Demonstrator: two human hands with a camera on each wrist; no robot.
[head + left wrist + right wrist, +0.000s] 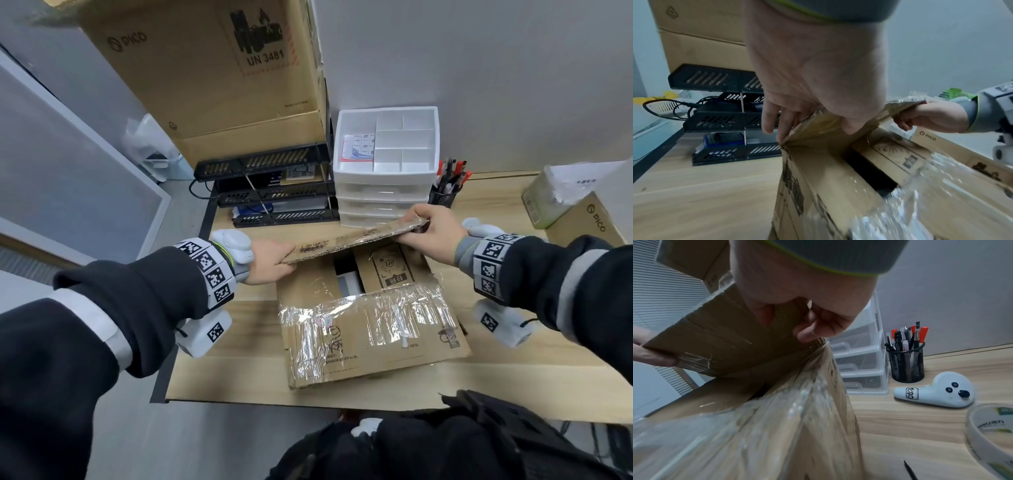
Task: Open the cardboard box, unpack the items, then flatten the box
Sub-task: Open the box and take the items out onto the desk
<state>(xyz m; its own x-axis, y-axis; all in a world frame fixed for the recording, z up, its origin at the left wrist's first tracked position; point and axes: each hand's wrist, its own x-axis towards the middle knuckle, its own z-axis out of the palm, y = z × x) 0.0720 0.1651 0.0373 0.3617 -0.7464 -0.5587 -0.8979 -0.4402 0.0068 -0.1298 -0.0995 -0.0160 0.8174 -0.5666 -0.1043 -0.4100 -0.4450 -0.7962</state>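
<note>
While the cardboard box [370, 329] sits on the wooden bench [246, 370] in front of us, we hold its far flap [356, 240] raised at both ends. Our left hand [270, 262] pinches the flap's left corner, thumb under and fingers [770, 120] curled over the outer face, as the left wrist view shows. Our right hand [435, 229] grips the flap's right corner, with its fingers [812, 332] curled around the edge of the cardboard. Neither hand is spread wide; each is closed on the flap.

Between our two hands and just below them, the box mouth is partly uncovered. An inner flap [390, 270] with a printed stamp lies under our right hand, and a dark gap [346, 270] beside it shows something pale inside, too hidden for us to name. Nearer to us than both hands, the near flap [373, 325] lies folded outward, covered in crinkled clear tape.

Beyond our left hand stands a black stacked tray rack [274, 192] with a large carton [212, 75] on top. Beyond our right hand are white plastic drawers [383, 192] and a mesh pen cup [906, 363]. To the right of our right hand, on the bench, lie a white controller [937, 391] and a roll of tape [990, 434], well apart from the box.
</note>
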